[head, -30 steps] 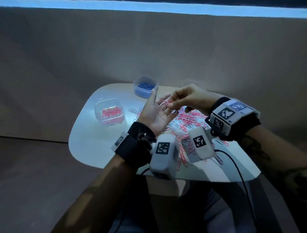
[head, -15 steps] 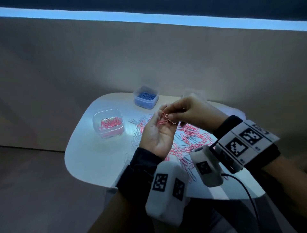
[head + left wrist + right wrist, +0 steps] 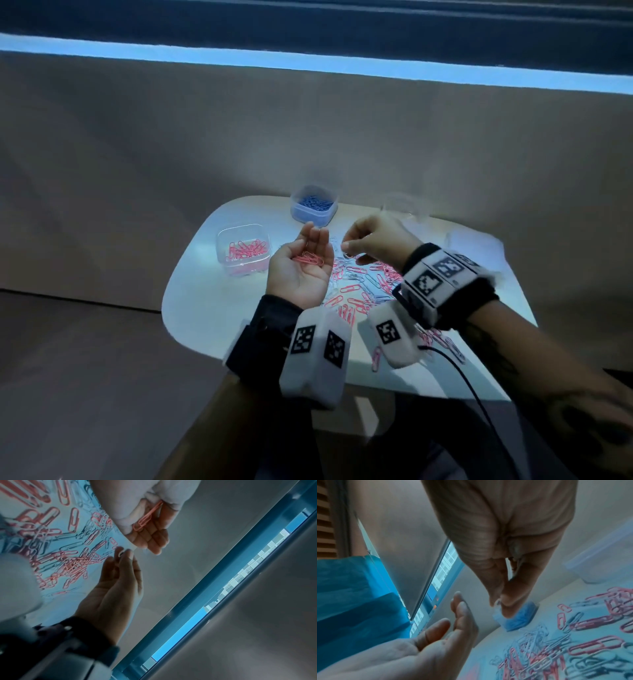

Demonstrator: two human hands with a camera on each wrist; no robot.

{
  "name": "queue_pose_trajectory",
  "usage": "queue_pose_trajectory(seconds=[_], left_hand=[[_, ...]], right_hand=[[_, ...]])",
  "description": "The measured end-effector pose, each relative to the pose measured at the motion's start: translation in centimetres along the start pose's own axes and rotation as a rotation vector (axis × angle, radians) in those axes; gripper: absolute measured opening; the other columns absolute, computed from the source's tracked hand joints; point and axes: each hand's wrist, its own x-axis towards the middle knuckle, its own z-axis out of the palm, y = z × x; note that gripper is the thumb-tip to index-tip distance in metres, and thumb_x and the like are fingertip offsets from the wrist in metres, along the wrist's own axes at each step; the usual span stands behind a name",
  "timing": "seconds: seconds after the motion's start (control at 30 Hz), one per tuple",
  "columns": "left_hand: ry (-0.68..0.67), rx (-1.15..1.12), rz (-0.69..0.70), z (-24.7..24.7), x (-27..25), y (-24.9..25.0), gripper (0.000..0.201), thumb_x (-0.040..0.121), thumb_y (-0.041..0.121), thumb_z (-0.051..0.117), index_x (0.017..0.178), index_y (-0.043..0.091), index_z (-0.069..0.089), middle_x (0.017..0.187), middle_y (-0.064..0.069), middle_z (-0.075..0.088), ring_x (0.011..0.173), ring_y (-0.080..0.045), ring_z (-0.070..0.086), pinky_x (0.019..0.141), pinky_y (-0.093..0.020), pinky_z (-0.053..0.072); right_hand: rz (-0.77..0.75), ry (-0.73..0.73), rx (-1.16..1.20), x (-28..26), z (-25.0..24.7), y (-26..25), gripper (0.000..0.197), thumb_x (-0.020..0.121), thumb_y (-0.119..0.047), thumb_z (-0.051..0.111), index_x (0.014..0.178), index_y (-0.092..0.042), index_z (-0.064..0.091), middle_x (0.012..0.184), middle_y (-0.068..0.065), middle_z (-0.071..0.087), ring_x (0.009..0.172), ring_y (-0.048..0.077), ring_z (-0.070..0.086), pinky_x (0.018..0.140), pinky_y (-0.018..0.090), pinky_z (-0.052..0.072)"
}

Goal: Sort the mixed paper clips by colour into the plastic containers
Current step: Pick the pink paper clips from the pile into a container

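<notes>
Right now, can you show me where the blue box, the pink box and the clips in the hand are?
blue box (image 3: 313, 212), head view, front wall.
pink box (image 3: 242, 230), head view, back rim.
clips (image 3: 311, 258), head view, middle, lying on the left palm.

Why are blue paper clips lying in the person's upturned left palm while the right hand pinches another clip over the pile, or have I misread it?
Only the colour is wrong: the clips in the upturned left hand are pink, as the head view shows. The right hand does pinch a pale clip above the pile.
</notes>
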Motion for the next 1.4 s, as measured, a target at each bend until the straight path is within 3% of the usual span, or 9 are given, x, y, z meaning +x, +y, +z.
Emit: queue_pose_trajectory(seconds=[0.17,0.27,0.4,0.63,1.0,1.1,1.17,1.27,1.4], left_hand=[[-0.045,-0.041,0.015,-0.5,-0.5,0.9,0.041,0.092,0.011,0.032,0.075,0.001,0.068,0.075,-0.010,0.070,0.065,-0.021,0.070,0.061,-0.030,0.057],[-0.049,-0.052,0.013,-0.7,-0.8,1.2,0.042,0.092,0.012,0.033,0.073,0.000,0.069,0.078,-0.011,0.070,0.067,-0.022,0.071,0.062,-0.031,0.057],[-0.056,-0.042,0.008,-0.5,-0.9,1.5,0.034,0.093,0.014,0.032,0.086,0.003,0.063,0.079,-0.010,0.071,0.069,-0.020,0.071,0.065,-0.030,0.057],[-0.089,-0.061,-0.012,-0.2,-1.0,1.5,0.036,0.093,0.013,0.032,0.085,0.001,0.065,0.083,-0.011,0.070,0.072,-0.020,0.071,0.066,-0.031,0.057],[-0.140,-0.067,-0.011,0.0,-1.2,1.7,0.053,0.093,0.014,0.030,0.066,0.000,0.074,0.080,-0.011,0.072,0.072,-0.019,0.072,0.067,-0.029,0.057],[-0.138,-0.068,-0.009,-0.1,-1.0,1.9,0.054,0.093,0.014,0.030,0.066,0.000,0.074,0.079,-0.011,0.072,0.072,-0.019,0.072,0.067,-0.029,0.057],[-0.132,-0.070,-0.007,-0.1,-0.8,1.9,0.054,0.093,0.014,0.030,0.066,0.000,0.074,0.079,-0.011,0.072,0.071,-0.020,0.072,0.067,-0.030,0.057],[-0.133,-0.065,-0.011,-0.1,-0.6,1.8,0.053,0.093,0.014,0.030,0.066,0.000,0.073,0.079,-0.012,0.072,0.071,-0.020,0.072,0.066,-0.030,0.057],[-0.129,-0.060,-0.011,-0.1,-0.6,1.8,0.052,0.093,0.014,0.030,0.066,0.000,0.073,0.079,-0.011,0.072,0.071,-0.019,0.072,0.066,-0.030,0.057]], right_hand=[[0.102,0.180,-0.315,3.5,-1.7,1.0,0.016,0.083,-0.006,0.063,0.096,0.000,0.070,0.075,0.011,0.063,0.072,0.021,0.059,0.072,0.034,0.054],[0.139,0.152,-0.538,5.2,-1.6,1.0,0.025,0.079,-0.017,0.071,0.100,-0.004,0.070,0.097,0.016,0.069,0.094,0.028,0.064,0.079,0.031,0.049],[0.172,0.043,-0.587,6.9,-0.1,1.3,0.036,0.071,-0.025,0.078,0.098,-0.004,0.065,0.098,0.011,0.069,0.091,0.030,0.065,0.083,0.036,0.054],[0.209,0.065,-0.621,7.5,0.6,1.3,0.024,0.072,-0.017,0.076,0.059,-0.015,0.056,0.058,-0.001,0.056,0.064,0.022,0.059,0.065,0.026,0.046],[0.228,0.012,-0.616,8.8,-0.1,2.5,0.022,0.055,-0.013,0.077,0.071,-0.010,0.062,0.054,-0.004,0.067,0.074,0.028,0.070,0.070,0.041,0.059],[0.225,0.006,-0.602,8.7,-0.8,2.0,0.018,0.064,-0.019,0.075,0.078,-0.013,0.066,0.082,0.001,0.068,0.080,0.026,0.064,0.079,0.038,0.055],[0.227,0.015,-0.681,7.6,-0.9,1.0,0.011,0.063,-0.020,0.076,0.063,-0.013,0.067,0.071,0.002,0.070,0.070,0.026,0.067,0.067,0.035,0.057],[0.210,0.026,-0.691,7.0,-0.4,0.4,0.028,0.068,-0.018,0.075,0.050,-0.010,0.056,0.056,-0.005,0.061,0.060,0.018,0.059,0.052,0.013,0.047],[0.169,-0.004,-0.770,5.9,-0.3,-0.3,0.012,0.074,-0.015,0.069,0.066,-0.011,0.062,0.067,-0.004,0.065,0.056,0.012,0.055,0.056,0.017,0.046]])
